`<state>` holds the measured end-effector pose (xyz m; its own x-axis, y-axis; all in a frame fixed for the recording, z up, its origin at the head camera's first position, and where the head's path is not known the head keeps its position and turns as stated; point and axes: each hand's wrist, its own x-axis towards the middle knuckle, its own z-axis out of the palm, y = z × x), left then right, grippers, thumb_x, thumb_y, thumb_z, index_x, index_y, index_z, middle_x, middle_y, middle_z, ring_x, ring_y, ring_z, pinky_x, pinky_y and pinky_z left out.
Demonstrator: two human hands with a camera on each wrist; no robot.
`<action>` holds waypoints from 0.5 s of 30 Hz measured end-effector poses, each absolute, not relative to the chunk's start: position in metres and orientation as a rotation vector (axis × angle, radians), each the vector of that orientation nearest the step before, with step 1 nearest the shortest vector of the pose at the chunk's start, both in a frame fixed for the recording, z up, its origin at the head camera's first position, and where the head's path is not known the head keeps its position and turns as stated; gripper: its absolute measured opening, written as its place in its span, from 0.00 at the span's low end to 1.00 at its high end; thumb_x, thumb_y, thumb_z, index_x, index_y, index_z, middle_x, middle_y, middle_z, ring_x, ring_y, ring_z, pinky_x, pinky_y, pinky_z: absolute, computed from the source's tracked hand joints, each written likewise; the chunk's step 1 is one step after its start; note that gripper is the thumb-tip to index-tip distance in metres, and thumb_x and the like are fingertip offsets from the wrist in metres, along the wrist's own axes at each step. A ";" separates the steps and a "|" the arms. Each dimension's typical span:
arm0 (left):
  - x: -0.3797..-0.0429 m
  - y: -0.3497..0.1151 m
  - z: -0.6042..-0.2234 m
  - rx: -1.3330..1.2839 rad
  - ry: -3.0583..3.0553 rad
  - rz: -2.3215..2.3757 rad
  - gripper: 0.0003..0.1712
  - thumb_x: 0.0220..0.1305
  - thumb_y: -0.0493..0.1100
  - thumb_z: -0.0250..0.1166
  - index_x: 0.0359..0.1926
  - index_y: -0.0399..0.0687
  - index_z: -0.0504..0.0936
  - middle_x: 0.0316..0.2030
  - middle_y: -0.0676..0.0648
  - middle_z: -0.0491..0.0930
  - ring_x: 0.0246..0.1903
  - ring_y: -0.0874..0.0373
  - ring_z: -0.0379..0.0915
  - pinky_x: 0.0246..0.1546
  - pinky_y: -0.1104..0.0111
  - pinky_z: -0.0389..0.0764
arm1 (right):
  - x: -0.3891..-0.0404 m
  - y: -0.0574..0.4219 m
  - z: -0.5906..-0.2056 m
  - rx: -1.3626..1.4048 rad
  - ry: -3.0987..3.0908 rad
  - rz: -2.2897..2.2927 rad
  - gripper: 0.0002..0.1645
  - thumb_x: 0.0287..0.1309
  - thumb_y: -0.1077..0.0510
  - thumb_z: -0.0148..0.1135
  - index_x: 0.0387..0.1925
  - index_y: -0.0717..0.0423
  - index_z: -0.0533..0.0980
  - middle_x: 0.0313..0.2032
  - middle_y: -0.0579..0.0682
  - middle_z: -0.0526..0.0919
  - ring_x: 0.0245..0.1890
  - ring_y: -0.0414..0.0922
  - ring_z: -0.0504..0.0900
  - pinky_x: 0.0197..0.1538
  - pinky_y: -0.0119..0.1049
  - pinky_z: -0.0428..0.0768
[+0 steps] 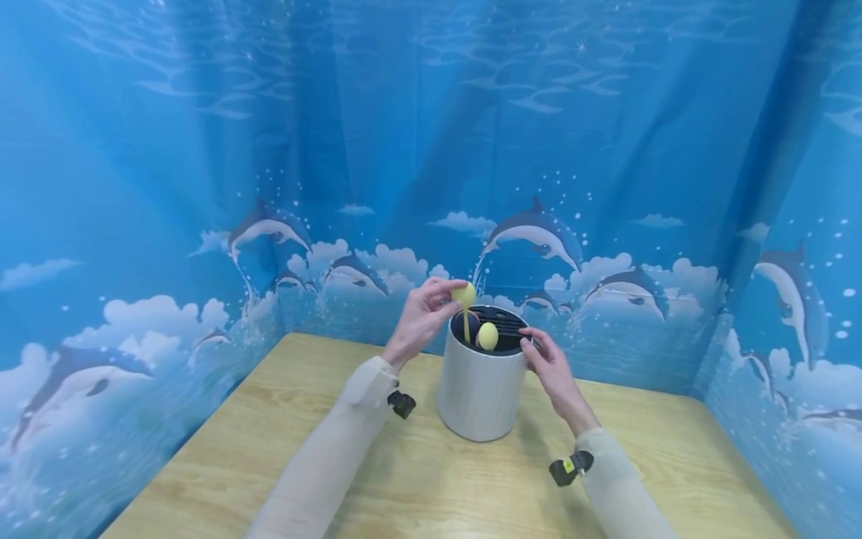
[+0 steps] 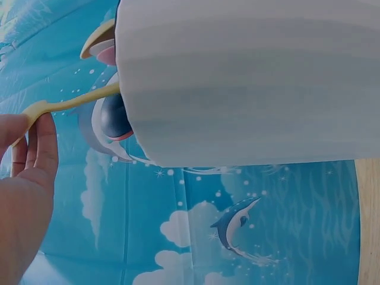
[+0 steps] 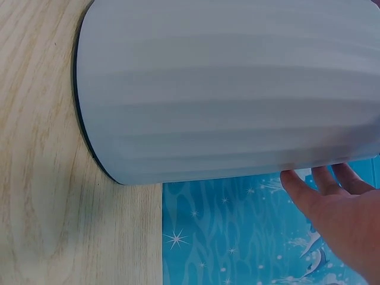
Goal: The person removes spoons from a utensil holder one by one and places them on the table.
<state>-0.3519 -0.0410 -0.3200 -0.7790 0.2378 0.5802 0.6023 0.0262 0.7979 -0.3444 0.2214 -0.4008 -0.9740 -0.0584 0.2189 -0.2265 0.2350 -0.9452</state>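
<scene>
At the left, the left grip is closed in a pinch on the head of a yellow utensil, thumb against fingers, the head held above the rim of a white container and the slim stem running down inside it, its lower end hidden. The utensil looks light and fairly stiff, its smooth surface perhaps a little slippery, and is unlikely to be fragile; the flared head gives a broad pinch, while the stem just below it should allow a firmer hold. The container stands upright on the wooden desk; it has a ribbed white wall and a dark interior, and looks rigid, probably steady on its wide base. Within, from the left, a dark rounded utensil with a reddish edge sits beside the yellow stem, then a second yellow head shows near the front, and dark bars run along the right side of the mouth. At the far right, the right grip has its fingers extended, the tips resting at the container's side near the rim, without wrapping round it.
</scene>
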 end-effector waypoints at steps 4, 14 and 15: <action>-0.351 -0.043 -0.317 -0.899 -1.964 -1.833 0.19 0.65 0.31 0.63 0.56 0.44 0.81 0.51 0.44 0.75 0.49 0.52 0.79 0.53 0.66 0.82 | -0.343 0.221 -0.400 0.302 -2.337 1.854 0.33 0.69 0.37 0.50 0.66 0.51 0.64 0.76 0.53 0.52 0.74 0.58 0.56 0.68 0.60 0.67; -0.348 -0.046 -0.311 -0.921 -1.959 -1.803 0.19 0.67 0.31 0.60 0.58 0.47 0.80 0.50 0.43 0.74 0.55 0.49 0.79 0.55 0.64 0.81 | -0.340 0.221 -0.398 0.326 -2.331 1.874 0.32 0.71 0.39 0.50 0.67 0.52 0.63 0.77 0.52 0.51 0.75 0.57 0.54 0.69 0.59 0.66; -0.348 -0.047 -0.310 -0.915 -1.956 -1.803 0.19 0.68 0.32 0.60 0.58 0.47 0.80 0.50 0.43 0.74 0.55 0.49 0.79 0.55 0.63 0.80 | -0.341 0.222 -0.399 0.326 -2.334 1.870 0.32 0.71 0.39 0.50 0.67 0.52 0.63 0.77 0.52 0.51 0.75 0.57 0.54 0.68 0.60 0.66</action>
